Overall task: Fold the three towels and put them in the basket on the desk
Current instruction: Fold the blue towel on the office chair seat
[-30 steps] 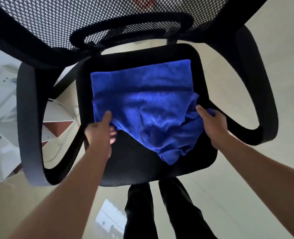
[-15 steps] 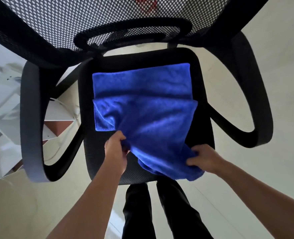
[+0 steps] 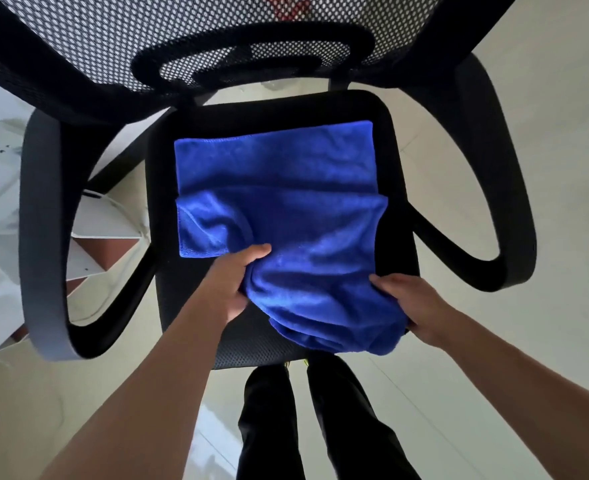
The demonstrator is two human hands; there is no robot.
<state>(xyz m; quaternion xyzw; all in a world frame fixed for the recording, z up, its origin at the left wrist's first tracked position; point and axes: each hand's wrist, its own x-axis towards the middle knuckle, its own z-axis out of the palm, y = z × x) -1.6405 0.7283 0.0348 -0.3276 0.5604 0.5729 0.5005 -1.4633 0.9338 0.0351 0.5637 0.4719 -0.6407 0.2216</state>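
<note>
a blue towel lies on the black mesh seat of an office chair, its far part flat and its near part bunched and hanging toward the seat's near edge. the left hand is clenched on the bunched cloth near the middle of the seat, thumb on top. the right hand grips the towel's near right part at the seat's near right corner. neither the basket nor the desk shows here, and no other towels can be told apart. the step in hand looks like gathering the near edge to make a fold. the next move likely calls for both hands to lift that edge evenly and carry it to the far edge, corners matched, without dragging the flat part out of line.
</note>
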